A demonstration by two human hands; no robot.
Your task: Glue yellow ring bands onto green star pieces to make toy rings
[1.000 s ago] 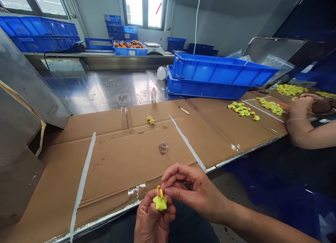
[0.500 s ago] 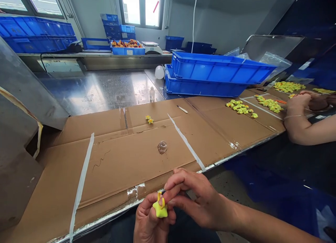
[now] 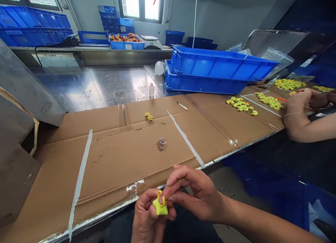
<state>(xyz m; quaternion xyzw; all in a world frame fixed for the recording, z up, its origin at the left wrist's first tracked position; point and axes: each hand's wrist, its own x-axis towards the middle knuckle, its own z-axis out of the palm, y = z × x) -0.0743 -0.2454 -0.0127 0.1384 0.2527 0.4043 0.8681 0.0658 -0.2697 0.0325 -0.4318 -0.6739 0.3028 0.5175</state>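
Observation:
My left hand (image 3: 147, 218) grips a small yellow star-shaped toy (image 3: 160, 207) with a loop on top, held below the front edge of the table. My right hand (image 3: 195, 194) pinches at the loop from the right, fingertips against it; a thin dark tool was between those fingers a moment ago, but now I cannot make it out. On the cardboard (image 3: 126, 155) ahead sit a small clear dish (image 3: 161, 144) and two finished yellow stars (image 3: 148, 116).
Stacked blue trays (image 3: 217, 70) stand at the back right. A co-worker's arm (image 3: 307, 120) rests at the right edge beside piles of yellow stars (image 3: 241, 106). A small bottle (image 3: 151, 90) and a thin stick (image 3: 182, 106) lie farther back. A metal panel (image 3: 23, 89) leans at left.
My right fingers have closed in on the star's loop and both hands have sunk slightly lower in view. The camera has tipped a little.

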